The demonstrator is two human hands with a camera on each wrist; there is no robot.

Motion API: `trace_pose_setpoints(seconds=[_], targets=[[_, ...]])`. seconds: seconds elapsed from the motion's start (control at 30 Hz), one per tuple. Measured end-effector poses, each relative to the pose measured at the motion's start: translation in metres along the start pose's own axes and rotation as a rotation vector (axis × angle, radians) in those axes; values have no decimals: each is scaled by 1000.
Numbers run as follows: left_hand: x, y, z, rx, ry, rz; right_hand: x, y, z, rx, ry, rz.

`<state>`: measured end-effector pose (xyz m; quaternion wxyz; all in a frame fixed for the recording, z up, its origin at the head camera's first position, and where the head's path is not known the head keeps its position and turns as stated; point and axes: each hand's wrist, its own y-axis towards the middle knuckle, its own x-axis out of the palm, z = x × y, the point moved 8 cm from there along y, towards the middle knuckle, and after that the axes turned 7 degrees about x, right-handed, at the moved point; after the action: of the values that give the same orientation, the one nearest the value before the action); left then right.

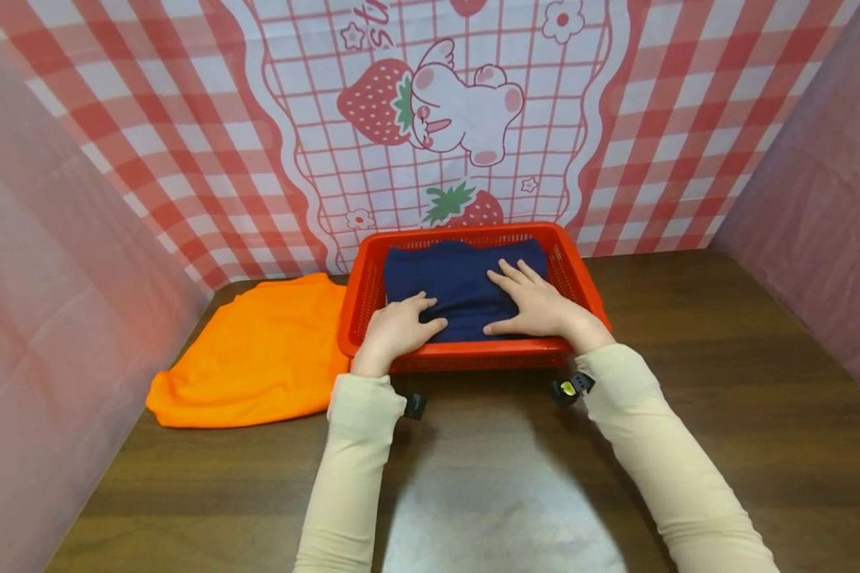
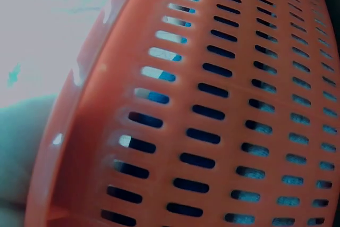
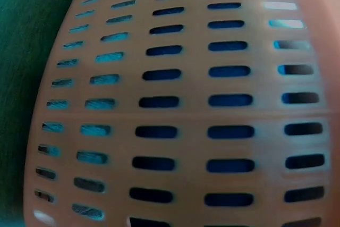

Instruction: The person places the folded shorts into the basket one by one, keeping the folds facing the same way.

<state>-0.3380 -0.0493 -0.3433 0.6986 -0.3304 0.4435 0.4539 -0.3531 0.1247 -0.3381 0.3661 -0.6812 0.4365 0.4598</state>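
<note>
A folded navy blue cloth (image 1: 444,274) lies inside a red plastic basket (image 1: 473,348) with slotted walls. My left hand (image 1: 397,328) reaches over the near rim at the left, its fingers resting on the cloth. On the right side my right hand (image 1: 533,306) lies on the same cloth with its fingers spread. The cloth wrinkles between the two hands. In the left wrist view, the basket's slotted side (image 2: 212,99) fills most of the picture, with part of the left hand (image 2: 21,152) blurred at the edge. Slotted basket wall (image 3: 191,115) also fills the right wrist view; no fingers show there.
An orange cloth (image 1: 258,354) lies on the brown wooden table (image 1: 473,477), against the basket's left side. Behind the basket hangs a red-and-white checked curtain (image 1: 502,199) with strawberries. Pale pink sheets (image 1: 64,318) stand at both sides.
</note>
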Motion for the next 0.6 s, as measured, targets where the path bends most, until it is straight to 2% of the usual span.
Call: trace_pose_setpoints(seconds=[0.17, 0.33, 0.43, 0.6], targets=[[2, -1, -3, -34, 2, -45, 5, 7, -1, 33, 7, -80], [0, -3, -5, -51, 7, -60, 7, 10, -3, 43, 21, -108], [0, -4, -4, -35, -8, -47, 4, 7, 0, 26, 63, -101], [-5, -6, -1, 44, -50, -4, -8, -6, 5, -29, 136, -48]])
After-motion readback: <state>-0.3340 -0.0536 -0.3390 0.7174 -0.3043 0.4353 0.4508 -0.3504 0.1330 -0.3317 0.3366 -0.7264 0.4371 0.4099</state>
